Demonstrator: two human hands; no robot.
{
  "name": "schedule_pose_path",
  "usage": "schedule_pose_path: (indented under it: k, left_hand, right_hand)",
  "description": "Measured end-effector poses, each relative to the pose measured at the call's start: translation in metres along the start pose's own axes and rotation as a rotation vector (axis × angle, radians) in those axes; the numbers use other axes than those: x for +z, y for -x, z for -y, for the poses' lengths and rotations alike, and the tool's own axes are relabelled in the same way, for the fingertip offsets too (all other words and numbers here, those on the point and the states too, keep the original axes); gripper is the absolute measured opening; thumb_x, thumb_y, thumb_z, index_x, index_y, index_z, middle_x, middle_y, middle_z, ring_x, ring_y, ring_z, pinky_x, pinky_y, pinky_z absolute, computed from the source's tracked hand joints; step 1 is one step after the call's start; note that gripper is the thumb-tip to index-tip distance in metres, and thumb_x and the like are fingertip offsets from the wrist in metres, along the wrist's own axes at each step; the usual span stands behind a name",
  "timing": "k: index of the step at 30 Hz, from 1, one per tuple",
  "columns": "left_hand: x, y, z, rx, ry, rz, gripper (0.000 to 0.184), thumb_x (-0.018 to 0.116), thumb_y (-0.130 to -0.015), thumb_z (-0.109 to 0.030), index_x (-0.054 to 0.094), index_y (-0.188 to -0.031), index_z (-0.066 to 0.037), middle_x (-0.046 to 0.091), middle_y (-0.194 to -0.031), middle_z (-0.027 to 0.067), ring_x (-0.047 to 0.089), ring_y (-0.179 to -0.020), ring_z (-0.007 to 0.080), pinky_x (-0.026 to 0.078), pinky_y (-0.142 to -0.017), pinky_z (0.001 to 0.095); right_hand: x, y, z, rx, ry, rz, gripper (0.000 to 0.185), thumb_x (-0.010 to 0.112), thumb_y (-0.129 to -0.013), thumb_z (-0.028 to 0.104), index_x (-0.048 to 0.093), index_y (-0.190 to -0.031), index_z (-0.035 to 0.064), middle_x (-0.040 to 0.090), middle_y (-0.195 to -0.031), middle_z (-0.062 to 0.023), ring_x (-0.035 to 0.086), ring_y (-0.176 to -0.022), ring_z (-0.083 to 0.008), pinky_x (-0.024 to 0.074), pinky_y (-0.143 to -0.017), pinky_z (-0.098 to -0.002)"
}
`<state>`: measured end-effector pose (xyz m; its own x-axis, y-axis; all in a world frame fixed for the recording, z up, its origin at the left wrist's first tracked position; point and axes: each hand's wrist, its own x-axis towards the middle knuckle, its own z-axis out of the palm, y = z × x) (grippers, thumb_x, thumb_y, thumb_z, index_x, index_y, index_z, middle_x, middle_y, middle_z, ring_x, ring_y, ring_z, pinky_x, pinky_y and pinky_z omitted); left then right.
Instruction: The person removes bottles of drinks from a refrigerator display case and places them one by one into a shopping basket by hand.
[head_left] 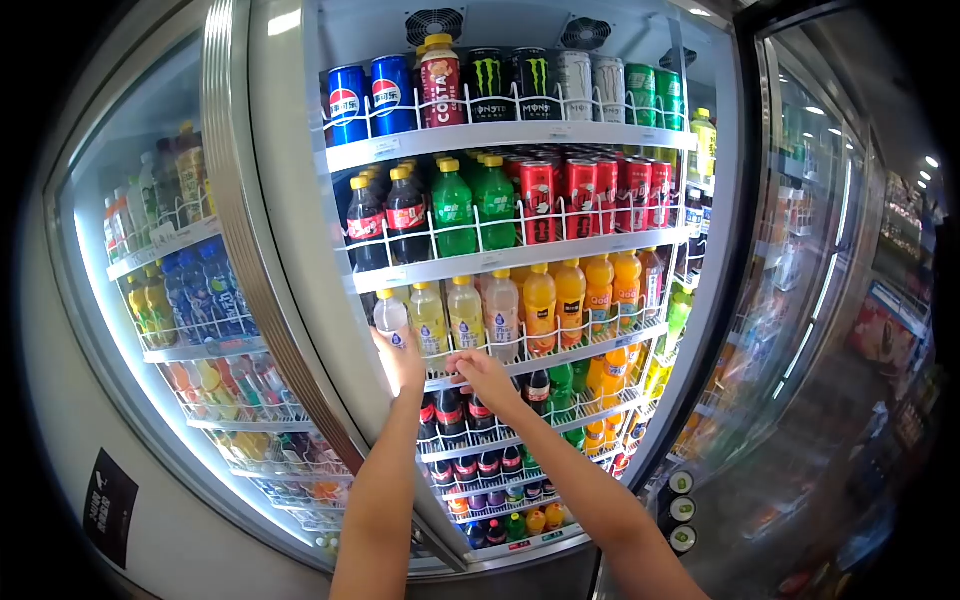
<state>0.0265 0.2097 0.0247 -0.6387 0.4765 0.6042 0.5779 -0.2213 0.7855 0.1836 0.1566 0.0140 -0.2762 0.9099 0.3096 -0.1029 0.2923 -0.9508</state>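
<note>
My left hand [402, 360] is wrapped round a clear bottle [392, 312] with a yellow cap and a pale label, at the left end of the third shelf of an open drinks fridge. My right hand [482, 376] is in front of that shelf's front rail [545, 360], its fingers curled together; whatever they may hold is hidden. Behind it and to the left stand similar yellow-capped bottles with yellow labels [466, 312]. A bottle with a pinkish label [502, 315] is beside them, followed by orange juice bottles [570, 300].
Above are shelves of red cans [581, 195], green bottles [455, 210], cola bottles [407, 210] and black energy drink cans [530, 85]. White wire guards line the shelf fronts. The fridge's glass door [800, 290] stands open at right; a metal-edged frame [270, 220] is at left.
</note>
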Motion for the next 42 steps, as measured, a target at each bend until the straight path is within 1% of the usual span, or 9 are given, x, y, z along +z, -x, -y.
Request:
schedule_pose_path:
  k: [13, 18, 20, 24, 27, 31, 36, 39, 42]
  left_hand:
    - [-0.016, 0.027, 0.001, 0.018, 0.494, 0.036, 0.061, 0.068, -0.084, -0.01, 0.038, -0.137, -0.001, 0.051, -0.126, 0.0201, 0.053, -0.115, 0.0336, 0.038, -0.102, 0.0394]
    - [-0.036, 0.042, -0.003, 0.517, 0.149, 0.017, 0.07, 0.072, -0.078, -0.008, 0.039, -0.14, -0.003, 0.046, -0.133, 0.0197, 0.042, -0.128, 0.0349, 0.033, -0.107, 0.0438]
    - [-0.043, 0.055, -0.011, 0.51, 0.239, 0.094, 0.067, 0.073, -0.077, -0.01, 0.043, -0.136, -0.004, 0.044, -0.129, 0.0196, 0.041, -0.126, 0.0361, 0.032, -0.107, 0.0454]
    - [-0.07, 0.091, -0.029, 0.426, 0.382, 0.278, 0.066, 0.077, -0.075, -0.016, 0.046, -0.132, -0.002, 0.043, -0.124, 0.0188, 0.047, -0.116, 0.0337, 0.039, -0.1, 0.0421]
    - [-0.091, 0.113, -0.023, 0.102, 0.602, 0.499, 0.062, 0.077, -0.078, -0.022, 0.049, -0.129, -0.001, 0.049, -0.114, 0.014, 0.051, -0.105, 0.0259, 0.042, -0.093, 0.0373]
    - [-0.12, 0.128, -0.016, -0.05, 0.702, 0.756, 0.057, 0.078, -0.078, -0.027, 0.055, -0.123, 0.001, 0.053, -0.106, 0.011, 0.054, -0.098, 0.021, 0.045, -0.086, 0.0335]
    - [-0.155, 0.138, 0.003, 0.078, 0.604, 0.87, 0.051, 0.071, -0.086, -0.027, 0.056, -0.127, -0.002, 0.057, -0.109, 0.0077, 0.056, -0.097, 0.0171, 0.046, -0.084, 0.0299]
    - [-0.177, 0.141, 0.024, -0.373, 0.884, 1.083, 0.04, 0.054, -0.099, -0.021, 0.054, -0.136, -0.005, 0.063, -0.116, 0.006, 0.058, -0.1, 0.012, 0.046, -0.089, 0.0265]
    - [-0.193, 0.152, 0.042, -0.389, 0.878, 1.142, 0.04, 0.055, -0.098, -0.019, 0.054, -0.135, -0.005, 0.063, -0.117, 0.0055, 0.058, -0.102, 0.0126, 0.045, -0.093, 0.0275]
  right_hand:
    - [0.008, 0.013, -0.002, -0.079, 0.036, -0.002, 0.026, 0.052, -0.098, 0.021, 0.058, -0.118, 0.0043, 0.066, -0.107, -0.0052, 0.065, -0.09, -0.0119, 0.0516, -0.072, -0.0245]
    - [0.01, 0.026, -0.003, -0.197, 0.141, -0.093, 0.029, 0.054, -0.098, 0.019, 0.055, -0.121, 0.0028, 0.066, -0.109, -0.0083, 0.065, -0.094, -0.0153, 0.0516, -0.075, -0.0255]
    - [0.011, 0.036, -0.005, -0.25, 0.259, -0.114, 0.031, 0.055, -0.097, 0.019, 0.053, -0.124, 0.0024, 0.066, -0.111, -0.0096, 0.064, -0.096, -0.0169, 0.0516, -0.078, -0.0263]
    - [0.011, 0.071, -0.005, -0.334, 0.107, -0.199, 0.048, 0.057, -0.098, 0.019, 0.037, -0.139, 0.0024, 0.059, -0.127, -0.0146, 0.06, -0.109, -0.0203, 0.0472, -0.094, -0.0331]
    - [0.018, 0.115, 0.015, -0.285, 0.151, -0.095, 0.061, 0.054, -0.099, 0.021, 0.023, -0.148, 0.0017, 0.046, -0.139, -0.0181, 0.046, -0.128, -0.0252, 0.0369, -0.106, -0.0371]
    - [0.025, 0.15, -0.014, -0.235, 0.386, -0.098, 0.065, 0.062, -0.095, 0.02, 0.027, -0.145, -0.0001, 0.047, -0.138, -0.0158, 0.047, -0.129, -0.0233, 0.0373, -0.107, -0.0368]
    - [0.05, 0.189, -0.023, -0.124, -0.132, -0.085, 0.064, 0.064, -0.092, 0.009, 0.03, -0.144, -0.0026, 0.052, -0.134, -0.0137, 0.054, -0.121, -0.0191, 0.0439, -0.102, -0.0325]
    - [0.061, 0.209, -0.014, -0.04, -0.145, -0.092, 0.062, 0.063, -0.093, 0.008, 0.031, -0.144, -0.0024, 0.056, -0.129, -0.0119, 0.056, -0.117, -0.018, 0.0449, -0.1, -0.032]
    - [0.063, 0.224, -0.02, 0.048, -0.165, -0.087, 0.058, 0.062, -0.093, 0.009, 0.034, -0.143, -0.0023, 0.059, -0.127, -0.0101, 0.056, -0.117, -0.0167, 0.0442, -0.1, -0.0318]
